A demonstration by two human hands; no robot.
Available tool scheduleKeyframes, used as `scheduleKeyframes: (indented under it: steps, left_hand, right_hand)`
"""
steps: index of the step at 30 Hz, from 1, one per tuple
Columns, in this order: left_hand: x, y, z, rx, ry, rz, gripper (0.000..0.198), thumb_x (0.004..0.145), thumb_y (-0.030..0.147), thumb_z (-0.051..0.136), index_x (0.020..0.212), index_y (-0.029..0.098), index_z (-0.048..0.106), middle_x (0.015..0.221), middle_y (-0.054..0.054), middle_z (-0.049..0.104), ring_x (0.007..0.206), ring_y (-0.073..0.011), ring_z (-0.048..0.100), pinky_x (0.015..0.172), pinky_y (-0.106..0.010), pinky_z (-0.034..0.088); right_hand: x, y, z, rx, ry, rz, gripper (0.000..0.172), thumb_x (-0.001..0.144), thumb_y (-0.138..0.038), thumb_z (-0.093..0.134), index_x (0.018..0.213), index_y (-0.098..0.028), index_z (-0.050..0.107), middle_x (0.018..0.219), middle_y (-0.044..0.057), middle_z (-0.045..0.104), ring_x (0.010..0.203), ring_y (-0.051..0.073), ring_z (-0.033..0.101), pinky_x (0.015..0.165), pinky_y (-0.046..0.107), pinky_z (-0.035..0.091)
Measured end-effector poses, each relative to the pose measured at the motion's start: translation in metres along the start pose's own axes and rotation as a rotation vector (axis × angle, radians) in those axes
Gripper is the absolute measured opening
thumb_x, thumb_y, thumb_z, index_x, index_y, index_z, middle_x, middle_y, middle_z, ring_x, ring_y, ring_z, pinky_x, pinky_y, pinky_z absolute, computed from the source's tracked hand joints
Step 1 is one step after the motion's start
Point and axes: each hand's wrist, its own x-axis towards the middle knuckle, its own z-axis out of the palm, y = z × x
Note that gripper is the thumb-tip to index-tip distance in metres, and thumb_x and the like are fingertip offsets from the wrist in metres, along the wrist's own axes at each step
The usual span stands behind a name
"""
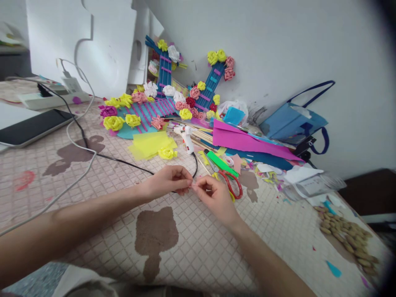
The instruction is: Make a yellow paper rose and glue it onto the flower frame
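Note:
My left hand (168, 181) and my right hand (215, 197) meet over the quilted surface (192, 243), fingertips pinched together on a small pale pink piece (192, 187) held between them. It is too small to tell what it is. Red-handled scissors (232, 184) lie just right of my right hand. A white glue gun (187, 137) with a black cord lies beyond the hands. Yellow paper sheets (151, 144) and a yellow paper rose (167, 153) rest to its left.
Blue craft frames with paper roses (161, 99) lean against the wall. Magenta paper (244, 140), a green marker (221, 163), a blue bag (293, 123), scraps, a phone (34, 126), a power strip (46, 97) with cables, and nuts (346, 235) at right.

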Motion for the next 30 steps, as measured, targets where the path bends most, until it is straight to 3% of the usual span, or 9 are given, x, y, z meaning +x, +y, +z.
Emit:
scheduleKeyframes:
  steps: [4, 8, 14, 18, 20, 25, 30]
  left_hand:
    - [0.0011, -0.0019, -0.0032, -0.034, -0.024, 0.043, 0.021, 0.072, 0.025, 0.067, 0.085, 0.013, 0.055, 0.07, 0.001, 0.059, 0.059, -0.0082, 0.055, 0.058, -0.022, 0.045]
    - [0.0022, -0.0042, -0.0043, -0.012, -0.012, 0.105, 0.025, 0.072, 0.024, 0.066, 0.091, 0.015, 0.052, 0.072, 0.001, 0.06, 0.065, -0.0099, 0.057, 0.06, -0.023, 0.045]
    - [0.0, -0.0011, -0.0026, 0.143, 0.009, 0.175, 0.015, 0.076, 0.022, 0.06, 0.083, 0.016, 0.048, 0.069, 0.002, 0.057, 0.063, -0.0099, 0.055, 0.057, -0.022, 0.043]
    - [-0.0012, 0.002, -0.0032, 0.247, -0.013, 0.209, 0.007, 0.078, 0.021, 0.056, 0.082, 0.016, 0.052, 0.069, 0.001, 0.058, 0.063, -0.01, 0.054, 0.056, -0.021, 0.042]
    - [-0.0016, 0.0036, -0.0043, 0.313, -0.026, 0.231, 0.005, 0.08, 0.018, 0.053, 0.082, 0.015, 0.055, 0.071, 0.0, 0.059, 0.063, -0.01, 0.054, 0.056, -0.02, 0.043]
    - [-0.0028, 0.0047, -0.0036, 0.487, -0.062, 0.316, 0.023, 0.078, 0.007, 0.047, 0.093, 0.017, 0.061, 0.089, -0.004, 0.065, 0.083, -0.0147, 0.06, 0.071, -0.025, 0.047]
    - [-0.0039, 0.002, 0.002, 0.621, 0.026, 0.47, 0.02, 0.076, 0.007, 0.052, 0.09, 0.017, 0.062, 0.089, -0.004, 0.062, 0.083, -0.0147, 0.057, 0.074, -0.027, 0.046]
  right_hand:
    - [0.0013, 0.0073, -0.0014, 0.305, -0.059, 0.222, 0.021, 0.083, -0.039, 0.055, 0.076, -0.019, 0.055, 0.054, -0.005, 0.048, 0.043, 0.008, 0.042, 0.039, 0.02, 0.033]
    - [0.0017, 0.0087, 0.0, 0.46, -0.048, 0.355, 0.023, 0.078, -0.04, 0.059, 0.071, -0.018, 0.053, 0.055, -0.005, 0.048, 0.044, 0.007, 0.043, 0.035, 0.017, 0.029]
    - [0.0026, 0.0048, -0.0028, 0.38, -0.126, 0.286, 0.02, 0.079, -0.038, 0.058, 0.078, -0.018, 0.056, 0.057, -0.005, 0.049, 0.046, 0.007, 0.045, 0.038, 0.017, 0.034]
    - [0.0035, 0.006, -0.0055, 0.331, -0.165, 0.275, 0.019, 0.077, -0.035, 0.059, 0.07, -0.018, 0.053, 0.054, -0.007, 0.047, 0.043, 0.006, 0.042, 0.038, 0.018, 0.033]
    - [0.0039, 0.0068, -0.0057, 0.343, -0.148, 0.292, 0.02, 0.077, -0.035, 0.059, 0.068, -0.018, 0.052, 0.052, -0.007, 0.047, 0.043, 0.006, 0.042, 0.037, 0.018, 0.031]
    - [0.004, 0.0055, -0.0025, 0.455, -0.04, 0.375, 0.018, 0.074, -0.035, 0.06, 0.069, -0.018, 0.054, 0.051, -0.006, 0.047, 0.042, 0.006, 0.042, 0.035, 0.017, 0.028]
    - [0.0029, 0.0044, 0.0016, 0.55, -0.015, 0.445, 0.019, 0.071, -0.035, 0.063, 0.07, -0.018, 0.054, 0.053, -0.006, 0.049, 0.043, 0.006, 0.043, 0.035, 0.016, 0.029]
